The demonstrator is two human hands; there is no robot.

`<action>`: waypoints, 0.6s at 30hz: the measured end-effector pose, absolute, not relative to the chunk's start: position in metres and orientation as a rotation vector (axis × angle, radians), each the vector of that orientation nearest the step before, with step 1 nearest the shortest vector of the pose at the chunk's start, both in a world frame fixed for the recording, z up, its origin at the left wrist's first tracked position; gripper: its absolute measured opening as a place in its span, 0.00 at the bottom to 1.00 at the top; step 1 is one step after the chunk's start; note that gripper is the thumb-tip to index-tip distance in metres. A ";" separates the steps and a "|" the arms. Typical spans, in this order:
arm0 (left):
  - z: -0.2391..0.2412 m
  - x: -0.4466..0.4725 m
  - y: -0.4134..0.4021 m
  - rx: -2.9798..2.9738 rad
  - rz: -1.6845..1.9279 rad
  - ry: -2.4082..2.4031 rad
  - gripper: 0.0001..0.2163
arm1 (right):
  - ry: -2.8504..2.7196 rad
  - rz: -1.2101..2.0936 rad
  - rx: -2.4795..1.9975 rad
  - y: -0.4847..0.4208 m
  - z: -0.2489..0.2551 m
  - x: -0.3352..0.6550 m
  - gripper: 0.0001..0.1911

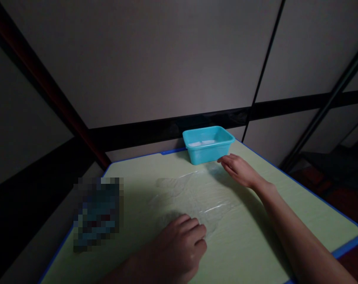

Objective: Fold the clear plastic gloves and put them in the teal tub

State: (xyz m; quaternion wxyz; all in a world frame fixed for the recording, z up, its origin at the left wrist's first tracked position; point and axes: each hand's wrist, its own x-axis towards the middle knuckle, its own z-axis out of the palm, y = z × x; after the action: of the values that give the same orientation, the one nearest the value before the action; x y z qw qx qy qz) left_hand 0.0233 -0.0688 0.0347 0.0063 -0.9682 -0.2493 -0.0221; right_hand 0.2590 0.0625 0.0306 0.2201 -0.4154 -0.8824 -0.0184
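Note:
A thin clear plastic sheet or bag (191, 193), wrinkled and shiny, lies spread on the pale green tabletop (131, 173). My left hand (183, 244) is at its near edge, with the fingers curled down onto the plastic and the fingertips hidden. Farther off, my right hand (236, 167) reaches to the far right corner of the plastic. Its fingers are mostly stretched out and point left, just in front of a turquoise plastic basin (210, 154). Nothing shows in the right hand.
Some flat white pieces (201, 142) lie inside the basin, which stands near the table's far edge. A blurred-out dark item (99, 215) is on the left side. Blue trim (349, 242) borders the table, and a grey panelled wall (167, 59) with a black band rises behind.

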 end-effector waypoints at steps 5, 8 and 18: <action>0.032 0.022 -0.062 -3.048 -0.275 -0.894 0.03 | -2.430 0.015 -1.183 0.063 0.031 0.260 0.13; 0.034 0.018 -0.048 -3.008 -0.457 -1.111 0.04 | -2.447 0.078 -1.195 0.063 0.031 0.260 0.13; 0.025 0.014 0.002 -2.796 -0.663 -1.630 0.06 | -2.241 0.833 -1.032 0.054 0.035 0.244 0.11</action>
State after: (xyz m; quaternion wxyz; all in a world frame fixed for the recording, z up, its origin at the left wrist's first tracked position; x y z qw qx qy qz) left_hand 0.0145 0.0020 0.0247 -0.0807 -0.8436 -0.4917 -0.1999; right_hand 0.2436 0.0543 0.0354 0.2655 -0.3821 -0.8297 0.3086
